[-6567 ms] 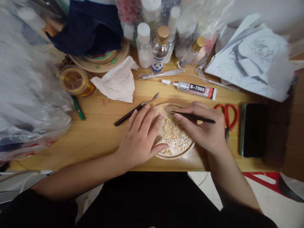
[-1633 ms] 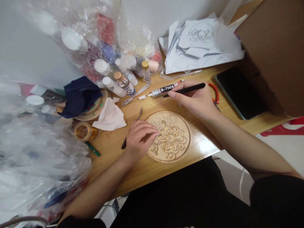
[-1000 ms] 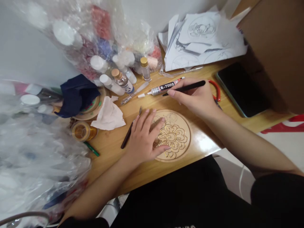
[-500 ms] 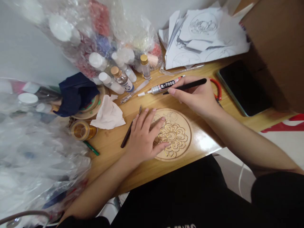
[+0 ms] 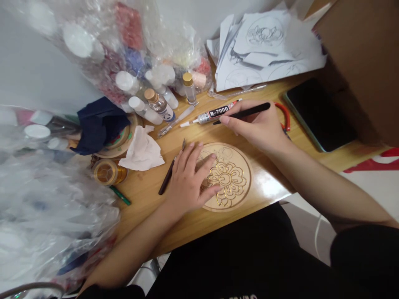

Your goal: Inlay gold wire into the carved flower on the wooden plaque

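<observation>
My left hand [image 5: 188, 180] lies spread over the left part of a round wooden disc [image 5: 248, 182], fingers apart and holding nothing. Gold wire outlines a flower [image 5: 227, 178] on the disc; more of the drawing above it is pencil only. Black tweezers [image 5: 252, 111] are pinched in my right hand [image 5: 260, 128], above and to the right of the disc, with their tip pointing left. A B-7000 glue tube [image 5: 215, 113] lies just behind the tweezers, its far end partly hidden by my right hand. Beside my left fingers rests a dark pen-like tool [image 5: 168, 176].
Small bottles [image 5: 158, 104] and bagged materials [image 5: 134, 54] crowd the back left. A crumpled tissue [image 5: 143, 149] and a spool of gold wire [image 5: 107, 172] stand left. At right are red-handled scissors or pliers [image 5: 284, 114], a phone [image 5: 319, 114], a cardboard box [image 5: 361, 70]; behind lie drawings [image 5: 268, 45].
</observation>
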`<state>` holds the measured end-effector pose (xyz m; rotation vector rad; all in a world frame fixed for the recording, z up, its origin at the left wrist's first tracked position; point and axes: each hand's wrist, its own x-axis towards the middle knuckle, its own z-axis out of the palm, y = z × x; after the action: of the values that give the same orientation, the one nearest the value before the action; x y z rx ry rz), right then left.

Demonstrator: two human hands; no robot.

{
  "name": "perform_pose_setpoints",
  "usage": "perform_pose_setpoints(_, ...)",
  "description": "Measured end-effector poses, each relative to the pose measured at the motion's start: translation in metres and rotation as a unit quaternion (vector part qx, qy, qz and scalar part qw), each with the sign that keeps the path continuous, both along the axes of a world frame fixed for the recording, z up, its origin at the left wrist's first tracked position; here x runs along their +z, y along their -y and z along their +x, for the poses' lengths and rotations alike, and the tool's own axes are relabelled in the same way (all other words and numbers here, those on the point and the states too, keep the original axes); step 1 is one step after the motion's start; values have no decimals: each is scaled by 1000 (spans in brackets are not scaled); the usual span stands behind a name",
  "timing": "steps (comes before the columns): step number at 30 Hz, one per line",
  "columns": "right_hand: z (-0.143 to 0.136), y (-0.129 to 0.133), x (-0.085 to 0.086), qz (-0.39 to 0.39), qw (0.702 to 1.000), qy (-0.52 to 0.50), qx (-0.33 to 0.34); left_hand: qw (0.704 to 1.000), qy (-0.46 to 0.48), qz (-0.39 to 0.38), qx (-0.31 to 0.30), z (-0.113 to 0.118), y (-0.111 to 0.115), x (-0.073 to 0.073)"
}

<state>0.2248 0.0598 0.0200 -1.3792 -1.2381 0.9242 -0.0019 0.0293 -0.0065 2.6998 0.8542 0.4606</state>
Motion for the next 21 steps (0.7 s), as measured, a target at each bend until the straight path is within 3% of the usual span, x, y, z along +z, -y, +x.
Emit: perform_pose_setpoints(21, 0, 1, 0, 3, 1000, -2, -5, 1000, -17, 18, 13, 1, 2, 2)
